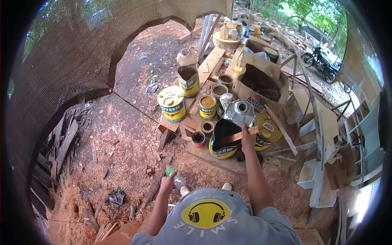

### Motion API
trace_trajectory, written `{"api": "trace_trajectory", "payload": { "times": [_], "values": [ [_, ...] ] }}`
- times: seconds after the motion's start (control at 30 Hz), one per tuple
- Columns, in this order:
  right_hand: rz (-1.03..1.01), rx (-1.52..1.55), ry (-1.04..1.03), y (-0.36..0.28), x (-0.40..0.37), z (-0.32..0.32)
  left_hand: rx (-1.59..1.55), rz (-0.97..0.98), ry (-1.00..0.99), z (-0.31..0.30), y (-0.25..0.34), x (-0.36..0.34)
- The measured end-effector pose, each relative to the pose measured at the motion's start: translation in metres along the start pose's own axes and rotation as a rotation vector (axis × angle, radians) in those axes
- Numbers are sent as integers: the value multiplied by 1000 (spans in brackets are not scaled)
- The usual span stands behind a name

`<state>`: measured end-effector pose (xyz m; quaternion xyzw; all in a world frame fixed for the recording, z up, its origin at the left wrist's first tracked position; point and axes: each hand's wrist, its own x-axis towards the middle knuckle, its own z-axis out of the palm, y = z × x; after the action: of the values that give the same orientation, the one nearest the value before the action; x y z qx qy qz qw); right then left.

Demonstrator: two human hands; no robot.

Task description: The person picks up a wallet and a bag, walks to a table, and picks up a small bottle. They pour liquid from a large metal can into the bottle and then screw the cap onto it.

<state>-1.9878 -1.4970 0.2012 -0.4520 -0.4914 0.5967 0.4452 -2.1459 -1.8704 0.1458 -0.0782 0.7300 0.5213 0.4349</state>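
Observation:
My right hand (248,141) is closed around a flat wooden stick (237,136). The stick's lower end reaches into a large cut-open paint can (222,152) with a dark inside and a yellow band. Down at the left, my left hand (166,183) grips a clear plastic bottle (178,180) with green near its top. Just behind the open can stands a silvery metal container (241,110) with a round spout. A yellow-topped can (267,128) is to the right of my right hand. How full the open can is cannot be made out.
Several paint cans stand beyond, among them a lidded Boysen can (172,104) and a small red-rimmed tin (198,139). A cardboard box (261,81) holds dark items. A long stick (281,128) leans at right. Netting (69,61) hangs at left; wood shavings cover the ground.

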Motion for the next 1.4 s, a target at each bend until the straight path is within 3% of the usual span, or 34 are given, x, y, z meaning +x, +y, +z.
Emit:
{"api": "trace_trajectory", "payload": {
  "times": [0.1, 0.23, 0.33, 0.43, 0.47, 0.6, 0.67, 0.77, 0.87, 0.97, 1.0, 1.1, 1.2, 1.3, 1.37, 1.4],
  "values": [
    [-7, -11, -5, 2, 1, -2, 182, 92, 45, -32, 12, 1],
    [-5, -12, -3, -2, -3, -3, -135, 332, 240, -83, 39, 1],
    [3, -41, -33, 1, 1, -7, 249, 423, 505, -104, 39, 26],
    [-16, -57, -20, 0, -2, -7, -168, -6, 257, -85, 38, 38],
    [-4, -66, -19, 1, -3, -9, -621, -72, -25, -73, 18, 56],
    [6, -108, -3, -3, -5, -8, -433, -432, -226, -6, -16, 79],
    [-13, -139, -2, 2, -3, -11, -182, -495, -477, 23, -38, 103],
    [-54, -170, -16, 25, 11, -21, -57, -442, -513, 72, -5, 89],
    [-92, -156, -24, 23, 10, -18, -269, -407, -968, 82, 11, 114],
    [-102, -157, -1, 17, 4, -14, -132, -340, -838, 79, 4, 99],
    [-99, -137, -16, 13, 1, -14, 31, -374, -716, 80, 0, 93],
    [-92, -137, -17, 17, 3, -14, 367, -453, -620, 74, -22, 95],
    [-49, -191, -51, 13, 3, -16, 331, -132, -508, 75, -53, 129],
    [-44, -202, -77, 2, -4, -16, -372, -453, -851, 83, -19, 117],
    [-48, -241, -50, -6, -11, -14, -19, -133, -688, 85, -50, 126],
    [-54, -254, -35, -8, -11, -12, 16, -244, -597, 78, -60, 115]
  ]
}}
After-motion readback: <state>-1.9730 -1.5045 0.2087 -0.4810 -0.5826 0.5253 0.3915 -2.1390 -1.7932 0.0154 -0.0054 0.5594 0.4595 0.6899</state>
